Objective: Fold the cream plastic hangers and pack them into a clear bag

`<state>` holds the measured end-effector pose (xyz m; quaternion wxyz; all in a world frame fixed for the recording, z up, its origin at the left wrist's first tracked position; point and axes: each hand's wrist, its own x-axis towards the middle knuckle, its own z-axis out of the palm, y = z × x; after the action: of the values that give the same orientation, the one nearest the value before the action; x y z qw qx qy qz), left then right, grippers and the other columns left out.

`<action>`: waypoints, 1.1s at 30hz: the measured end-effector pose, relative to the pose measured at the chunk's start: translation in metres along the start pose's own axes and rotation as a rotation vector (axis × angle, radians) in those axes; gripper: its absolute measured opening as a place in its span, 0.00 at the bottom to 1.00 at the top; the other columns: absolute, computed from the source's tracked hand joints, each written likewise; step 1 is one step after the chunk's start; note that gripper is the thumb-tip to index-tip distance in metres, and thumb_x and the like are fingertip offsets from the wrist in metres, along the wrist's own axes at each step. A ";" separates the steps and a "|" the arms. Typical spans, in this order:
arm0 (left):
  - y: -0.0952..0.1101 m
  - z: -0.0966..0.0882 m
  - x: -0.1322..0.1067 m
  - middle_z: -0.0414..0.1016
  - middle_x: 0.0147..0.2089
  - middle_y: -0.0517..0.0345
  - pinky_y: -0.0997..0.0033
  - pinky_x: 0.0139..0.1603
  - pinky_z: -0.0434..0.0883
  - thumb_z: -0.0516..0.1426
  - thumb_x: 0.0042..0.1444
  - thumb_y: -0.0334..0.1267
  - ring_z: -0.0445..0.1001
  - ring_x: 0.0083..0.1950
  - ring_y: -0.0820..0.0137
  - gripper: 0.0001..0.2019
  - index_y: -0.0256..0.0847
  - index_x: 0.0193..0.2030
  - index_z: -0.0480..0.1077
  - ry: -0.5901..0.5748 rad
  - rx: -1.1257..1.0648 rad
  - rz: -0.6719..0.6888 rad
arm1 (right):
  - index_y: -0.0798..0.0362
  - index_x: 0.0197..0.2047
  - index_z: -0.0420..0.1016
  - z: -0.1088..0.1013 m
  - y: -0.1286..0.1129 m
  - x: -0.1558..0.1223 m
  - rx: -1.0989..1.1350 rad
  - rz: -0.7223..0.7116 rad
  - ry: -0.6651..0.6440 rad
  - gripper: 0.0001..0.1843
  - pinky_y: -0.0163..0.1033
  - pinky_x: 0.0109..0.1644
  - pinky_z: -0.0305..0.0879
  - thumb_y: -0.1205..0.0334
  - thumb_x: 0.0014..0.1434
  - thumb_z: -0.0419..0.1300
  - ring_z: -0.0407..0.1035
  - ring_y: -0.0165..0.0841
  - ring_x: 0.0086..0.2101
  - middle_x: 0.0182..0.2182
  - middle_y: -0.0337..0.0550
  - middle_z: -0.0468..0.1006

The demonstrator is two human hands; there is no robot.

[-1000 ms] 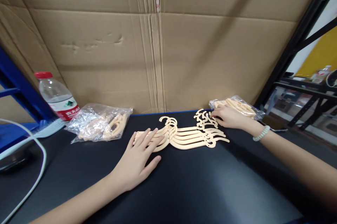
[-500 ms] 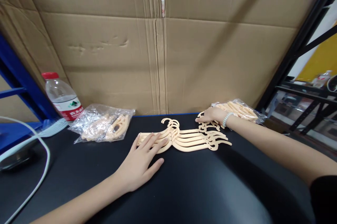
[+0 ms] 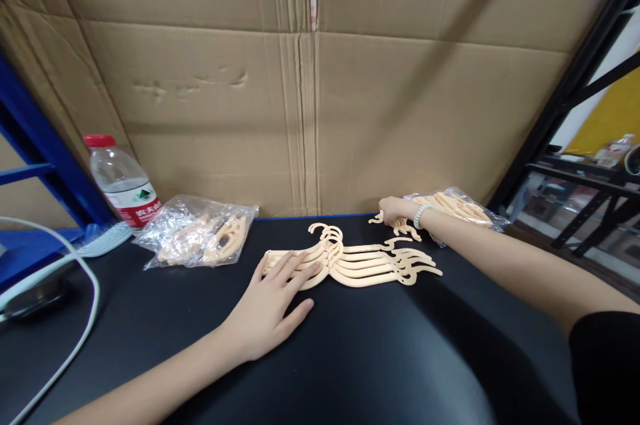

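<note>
My left fingers [image 3: 289,269] spread across curved cream plastic hangers [image 3: 367,265] lying left-right, hooks [image 3: 339,242] away; right fingers [image 3: 389,213] curl beyond, hold unclear.

A row of overlapping, cream-coloured, hook-topped plastic hangers [image 3: 367,266] is laid across the smooth black tabletop [image 3: 350,358], its left end covered by the spread left hand [image 3: 273,305]. Farther right, small curved cream pieces [image 3: 400,230] are touched by the downturned right hand [image 3: 394,208]; whether they are gripped cannot be told. At left, a clear plastic bag of cream parts [image 3: 200,238] is placed beside a red-capped transparent bottle [image 3: 127,188]. The far side is bounded by creased brown cardboard [image 3: 200,112].
</note>
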<state>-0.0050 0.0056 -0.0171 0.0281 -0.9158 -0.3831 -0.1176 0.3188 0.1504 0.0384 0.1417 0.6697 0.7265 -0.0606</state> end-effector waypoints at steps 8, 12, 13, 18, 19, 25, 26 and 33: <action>0.001 -0.005 0.001 0.55 0.69 0.51 0.36 0.65 0.47 0.44 0.65 0.50 0.52 0.69 0.53 0.25 0.51 0.68 0.52 -0.031 -0.009 -0.007 | 0.52 0.55 0.68 0.006 0.014 -0.009 -0.015 -0.328 0.235 0.26 0.35 0.40 0.63 0.76 0.52 0.56 0.73 0.38 0.42 0.44 0.48 0.78; 0.003 -0.005 0.001 0.56 0.69 0.51 0.36 0.65 0.47 0.46 0.65 0.49 0.53 0.69 0.53 0.25 0.51 0.67 0.53 -0.013 -0.024 -0.006 | 0.50 0.60 0.62 0.011 0.021 -0.015 0.026 -0.470 0.325 0.28 0.35 0.42 0.63 0.74 0.55 0.54 0.72 0.36 0.41 0.43 0.47 0.77; 0.003 -0.005 0.001 0.56 0.69 0.51 0.36 0.65 0.47 0.46 0.65 0.49 0.53 0.69 0.53 0.24 0.51 0.67 0.54 -0.017 -0.025 -0.012 | 0.51 0.59 0.62 0.012 0.024 -0.015 0.036 -0.489 0.357 0.28 0.36 0.44 0.62 0.74 0.55 0.55 0.70 0.36 0.43 0.45 0.48 0.76; 0.005 -0.007 0.001 0.55 0.69 0.52 0.37 0.65 0.47 0.44 0.66 0.48 0.50 0.70 0.54 0.24 0.51 0.67 0.53 -0.060 -0.025 -0.035 | 0.59 0.45 0.73 0.018 0.041 -0.010 0.081 -0.460 0.471 0.12 0.38 0.45 0.63 0.69 0.55 0.58 0.70 0.38 0.42 0.41 0.52 0.76; 0.004 -0.007 0.002 0.55 0.69 0.52 0.36 0.65 0.46 0.44 0.66 0.48 0.50 0.70 0.54 0.24 0.51 0.67 0.53 -0.057 -0.027 -0.032 | 0.58 0.41 0.74 0.020 0.044 -0.009 0.089 -0.456 0.464 0.10 0.37 0.42 0.64 0.68 0.55 0.59 0.71 0.36 0.38 0.37 0.49 0.77; 0.004 -0.006 0.003 0.55 0.70 0.55 0.38 0.65 0.48 0.42 0.67 0.43 0.50 0.70 0.56 0.22 0.53 0.67 0.52 -0.047 -0.022 -0.028 | 0.57 0.34 0.76 0.033 0.043 -0.015 0.128 -0.394 0.548 0.10 0.37 0.40 0.65 0.75 0.55 0.54 0.71 0.35 0.34 0.34 0.48 0.77; 0.004 -0.006 0.002 0.54 0.70 0.55 0.39 0.66 0.48 0.42 0.67 0.44 0.50 0.70 0.56 0.22 0.52 0.67 0.52 -0.041 -0.012 -0.036 | 0.58 0.38 0.75 0.034 0.038 -0.020 0.145 -0.379 0.591 0.12 0.38 0.43 0.65 0.75 0.56 0.51 0.71 0.36 0.37 0.36 0.50 0.77; 0.000 -0.008 -0.001 0.48 0.71 0.48 0.39 0.66 0.47 0.43 0.64 0.54 0.44 0.71 0.50 0.32 0.41 0.70 0.47 -0.051 0.056 -0.099 | 0.58 0.61 0.64 0.066 -0.023 -0.097 0.316 -0.463 0.658 0.25 0.49 0.60 0.61 0.55 0.65 0.49 0.65 0.44 0.56 0.56 0.56 0.70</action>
<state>-0.0073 0.0036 -0.0098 0.0383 -0.8973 -0.4316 -0.0847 0.3108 0.0373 0.0013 -0.2192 0.4859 0.8459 0.0158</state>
